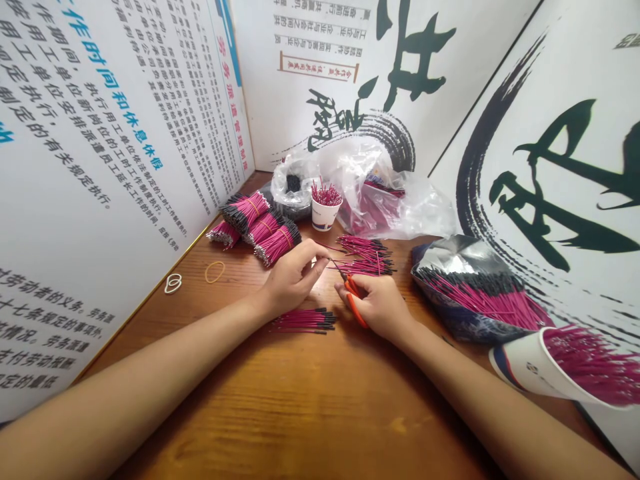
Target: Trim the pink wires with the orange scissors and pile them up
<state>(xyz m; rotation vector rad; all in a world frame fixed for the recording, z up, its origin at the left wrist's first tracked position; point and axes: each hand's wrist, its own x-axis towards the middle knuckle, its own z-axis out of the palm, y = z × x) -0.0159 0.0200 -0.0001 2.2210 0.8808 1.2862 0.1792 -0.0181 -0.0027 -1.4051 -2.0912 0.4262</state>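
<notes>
Tabletop (300, 413): wood.
Far-edge cup (324, 216): upright pink wires (325, 195).
Right-edge cup (525, 365): tipped, loose wires (590, 363).
Left hand (293, 279): pinches single wire (331, 262).
Right hand (383, 308): grips scissors (356, 308).

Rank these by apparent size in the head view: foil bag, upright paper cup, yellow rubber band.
1. foil bag, clearly largest.
2. upright paper cup.
3. yellow rubber band, slightly smaller-looking, though nearer the camera.

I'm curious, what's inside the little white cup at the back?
Pink wires stand in the cup, their ends poking above the rim. The cup's wall hides their lower parts and the bottom.
</notes>
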